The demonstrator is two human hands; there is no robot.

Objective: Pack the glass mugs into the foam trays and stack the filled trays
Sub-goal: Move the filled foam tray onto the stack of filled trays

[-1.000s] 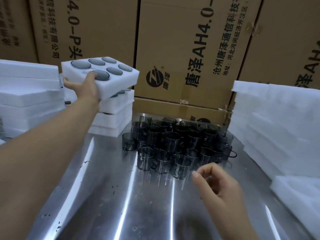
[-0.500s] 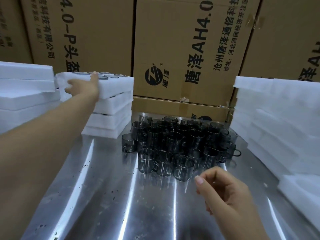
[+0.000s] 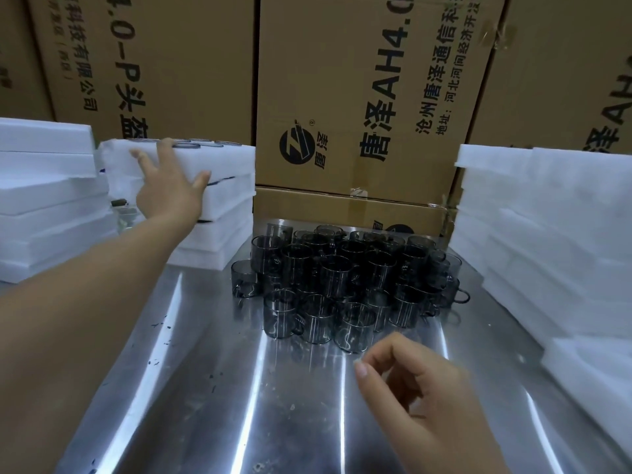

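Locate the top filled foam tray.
Head view, back left: the top tray sits on the tray stack, left hand touching its front, left of the loose mugs and before the cardboard boxes.

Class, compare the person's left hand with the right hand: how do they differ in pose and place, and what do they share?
The left hand spreads straight fingers against the top foam tray; the right hand curls its fingers loosely, touching nothing. The left hand reaches far out; the right hand hovers near, over the steel table before the glass mugs. Both are bare and empty.
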